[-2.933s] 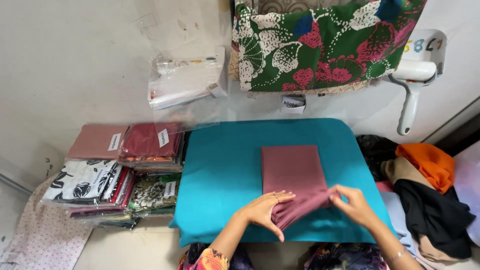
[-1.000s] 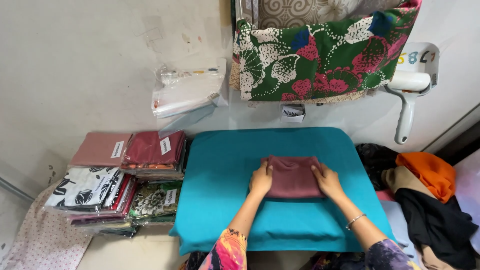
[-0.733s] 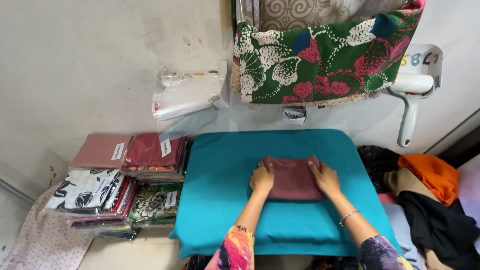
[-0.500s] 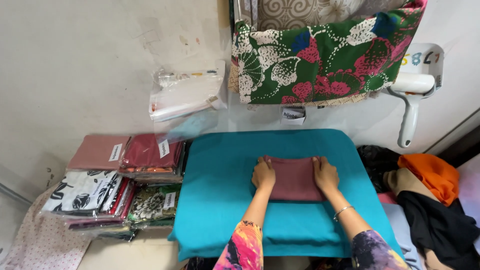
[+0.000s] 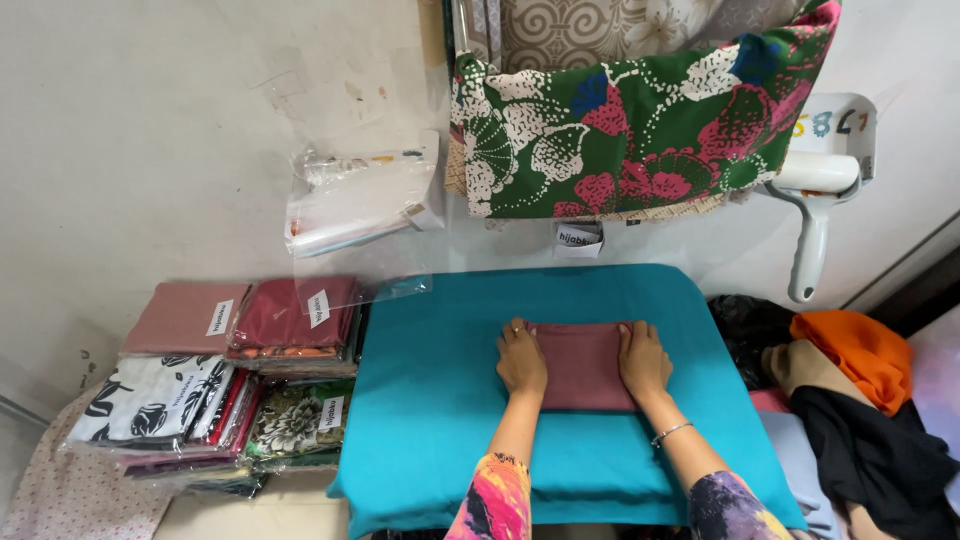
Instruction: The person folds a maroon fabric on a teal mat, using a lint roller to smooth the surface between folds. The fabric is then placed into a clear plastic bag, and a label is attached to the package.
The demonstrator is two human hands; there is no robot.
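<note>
Nearest to us, our two forearms in bright patterned sleeves reach forward over the teal pad (image 5: 440,420). Our left hand (image 5: 522,358) lies flat, fingers together and stretched out, palm down on the left edge of the folded maroon cloth (image 5: 583,365); it grips nothing, only presses. Our right hand (image 5: 644,360) does the same on the right edge, a thin bracelet at the wrist. The cloth sits near the middle of the pad, a neat rectangle held between both palms, its long edges running away from us.

To do this pressing well, we judge that both palms should bear down evenly and slide outward from the centre, so the layers settle without a ridge. We should keep the side edges parallel and the corners stacked squarely; if one hand pushes harder, the top layer may creep and skew the fold.

To the left, just beside the pad, stand stacks of packed fabrics (image 5: 215,370) in clear wrap, some pink and dark red, some black-and-white and floral. To the right lies a loose heap of orange and black clothes (image 5: 860,400). Farther off, against the wall, we see a bundle of clear plastic bags (image 5: 360,200), a green flowered cloth (image 5: 640,130) hanging down, and a white handheld tool (image 5: 815,220) on its holder.
</note>
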